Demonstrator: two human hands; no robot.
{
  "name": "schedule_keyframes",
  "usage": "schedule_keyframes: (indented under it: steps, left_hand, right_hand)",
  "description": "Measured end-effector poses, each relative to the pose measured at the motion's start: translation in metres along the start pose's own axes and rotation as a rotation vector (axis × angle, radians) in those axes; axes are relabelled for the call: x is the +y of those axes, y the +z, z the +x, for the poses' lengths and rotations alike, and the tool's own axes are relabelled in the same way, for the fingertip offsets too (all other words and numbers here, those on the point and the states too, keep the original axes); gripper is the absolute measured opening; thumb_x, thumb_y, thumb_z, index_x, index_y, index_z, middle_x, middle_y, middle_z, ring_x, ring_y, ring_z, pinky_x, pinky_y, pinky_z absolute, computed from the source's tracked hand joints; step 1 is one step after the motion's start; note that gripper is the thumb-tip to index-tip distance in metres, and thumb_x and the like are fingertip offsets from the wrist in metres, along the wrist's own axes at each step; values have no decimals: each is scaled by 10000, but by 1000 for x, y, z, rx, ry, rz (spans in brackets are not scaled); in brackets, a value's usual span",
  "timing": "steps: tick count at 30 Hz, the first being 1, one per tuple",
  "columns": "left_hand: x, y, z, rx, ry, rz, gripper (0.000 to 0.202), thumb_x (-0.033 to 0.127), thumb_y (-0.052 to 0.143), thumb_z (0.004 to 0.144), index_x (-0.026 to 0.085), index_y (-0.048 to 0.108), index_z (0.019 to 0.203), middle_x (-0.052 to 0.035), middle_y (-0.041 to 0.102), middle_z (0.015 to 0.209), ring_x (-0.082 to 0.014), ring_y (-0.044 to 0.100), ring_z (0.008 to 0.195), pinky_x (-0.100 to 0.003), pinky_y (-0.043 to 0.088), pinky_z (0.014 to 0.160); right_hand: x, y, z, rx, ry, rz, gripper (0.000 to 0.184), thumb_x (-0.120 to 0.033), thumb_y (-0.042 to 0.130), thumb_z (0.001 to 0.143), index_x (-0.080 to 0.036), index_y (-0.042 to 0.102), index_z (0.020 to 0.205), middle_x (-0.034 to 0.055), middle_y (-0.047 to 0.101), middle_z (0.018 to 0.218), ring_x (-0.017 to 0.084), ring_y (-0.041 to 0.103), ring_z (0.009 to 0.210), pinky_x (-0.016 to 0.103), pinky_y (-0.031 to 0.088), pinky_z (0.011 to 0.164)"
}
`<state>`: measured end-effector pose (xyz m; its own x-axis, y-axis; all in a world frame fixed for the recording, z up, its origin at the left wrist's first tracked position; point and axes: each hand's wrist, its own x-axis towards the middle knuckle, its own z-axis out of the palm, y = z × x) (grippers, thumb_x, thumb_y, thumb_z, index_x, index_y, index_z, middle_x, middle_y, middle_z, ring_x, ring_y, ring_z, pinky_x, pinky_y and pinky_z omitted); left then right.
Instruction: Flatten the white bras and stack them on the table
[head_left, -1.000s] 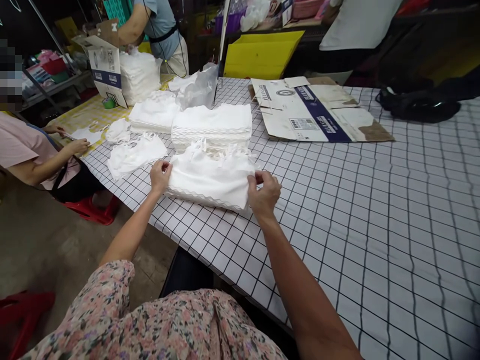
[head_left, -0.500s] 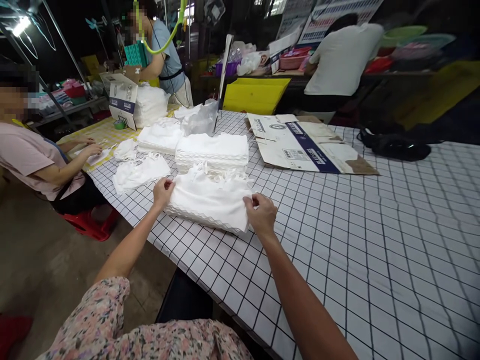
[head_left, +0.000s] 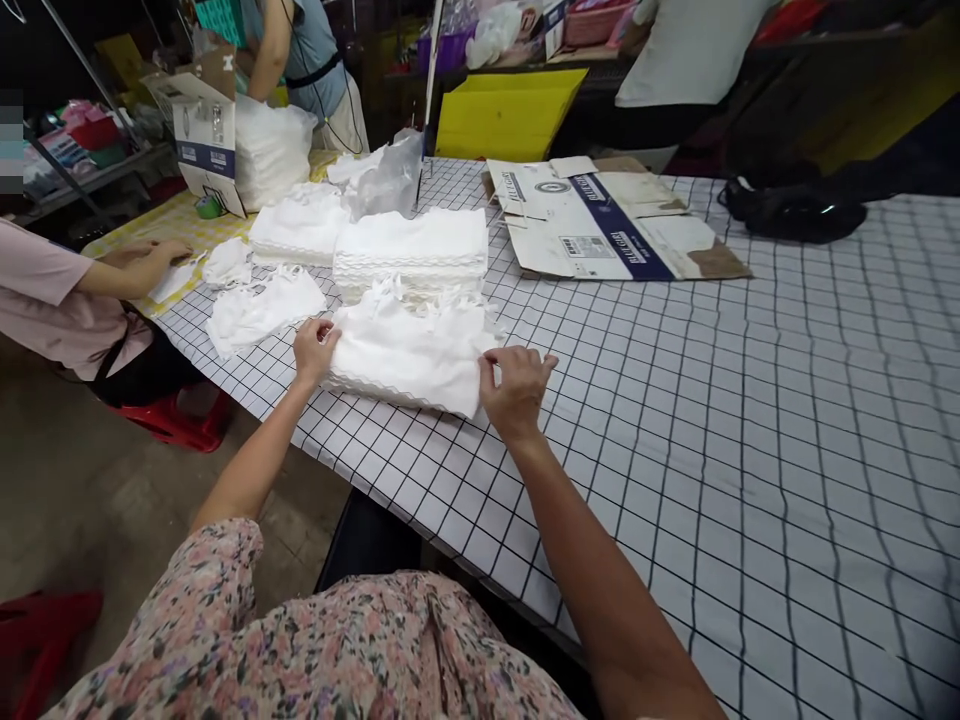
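A stack of white garments [head_left: 409,350] with thin straps and a wavy lace edge, like camisoles, lies flat in front of me. My left hand [head_left: 316,347] pinches the left edge of the top garment between thumb and fingers. At the opposite edge, my right hand [head_left: 516,390] has thumb and forefinger closed on the cloth, the little finger sticking out. Just behind is a taller folded white pile [head_left: 411,248]. Another white pile [head_left: 298,225] sits to its left, and a loose white garment [head_left: 262,308] lies nearer my left hand.
A flattened carton [head_left: 600,225] and a black bag [head_left: 799,212] rest on the checked tablecloth [head_left: 675,430]. At left a seated person's hand [head_left: 166,255] works at white cloth. Farther back another person stands by an open carton [head_left: 206,140]. A crumpled plastic bag [head_left: 394,172] lies behind the piles.
The camera has tipped downward, so the scene sits higher in view. Both hands stay at the two edges of the top garment, which now looks flatter.
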<state>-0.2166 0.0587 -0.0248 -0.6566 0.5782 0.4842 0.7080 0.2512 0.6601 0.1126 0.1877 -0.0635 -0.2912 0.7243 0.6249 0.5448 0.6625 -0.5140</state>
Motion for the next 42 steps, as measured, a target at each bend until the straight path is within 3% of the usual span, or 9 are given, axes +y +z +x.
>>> schedule_keyframes:
  steps: [6, 12, 16, 20, 25, 27, 34, 37, 42]
  left_hand:
    - [2, 2, 5, -6, -47, -50, 115, 204, 723, 878, 237, 647, 799, -18, 692, 838, -200, 615, 801, -347, 516, 848]
    - [7, -1, 7, -70, -159, -92, 144, 255, 809, 830, 229, 669, 808, 16, 671, 782, -174, 596, 746, -314, 488, 781]
    - [13, 0, 13, -33, -144, -101, 162, 251, 769, 874, 233, 637, 782, 25, 660, 755, -164, 598, 738, -305, 482, 787]
    - [12, 0, 18, -57, -209, -63, 199, 230, 786, 844, 239, 610, 754, 47, 593, 675, -158, 555, 688, -304, 474, 766]
    - [6, -3, 15, -68, -211, -104, 199, 257, 844, 785, 239, 657, 851, 56, 589, 700, -152, 566, 693, -295, 482, 763]
    - [6, -3, 14, -88, -202, -114, 196, 249, 843, 777, 232, 663, 853, 46, 604, 728, -152, 572, 709, -295, 486, 769]
    - [9, 1, 16, -71, -151, -118, 194, 262, 832, 760, 227, 674, 869, 17, 643, 833, -161, 563, 774, -301, 494, 796]
    - [9, 2, 18, -95, -148, -117, 208, 242, 842, 750, 230, 684, 885, 36, 605, 773, -160, 552, 750, -300, 482, 782]
    - [8, -3, 17, -62, -155, -87, 102, 220, 756, 867, 234, 656, 853, 8, 644, 805, -179, 588, 773, -316, 519, 814]
  right_hand:
    - [10, 10, 19, 21, 259, 208, 105, -347, 548, 900, -259, 513, 854, 60, 669, 864, 264, 595, 859, 476, 465, 933]
    - [12, 6, 25, -59, 374, 308, 205, -435, 649, 843, -265, 535, 828, -3, 607, 765, 215, 553, 761, 387, 485, 814]
    - [12, 7, 36, 23, 304, 317, 190, -413, 618, 867, -261, 516, 817, 2, 617, 799, 206, 567, 791, 382, 488, 823]
    - [17, 13, 42, -62, 353, 257, 165, -366, 643, 839, -257, 519, 821, -4, 575, 772, 202, 537, 759, 395, 502, 807]
    - [18, 13, 25, 63, 206, 208, 234, -375, 624, 904, -238, 626, 1093, 103, 673, 1117, 262, 611, 1001, 456, 539, 924]
    - [16, 13, 20, 64, 189, 184, 266, -376, 616, 926, -231, 636, 1148, 105, 669, 1110, 269, 609, 1015, 480, 530, 965]
    - [13, 11, 24, -5, 269, 237, 106, -316, 624, 866, -246, 567, 924, 50, 616, 929, 240, 570, 921, 439, 531, 913]
    - [10, 9, 27, 20, 214, 238, 84, -304, 609, 894, -250, 546, 896, 51, 598, 919, 242, 564, 916, 444, 529, 910]
    - [14, 12, 35, 39, 111, 206, 82, -300, 557, 984, -254, 553, 917, 70, 618, 965, 266, 578, 980, 467, 527, 976]
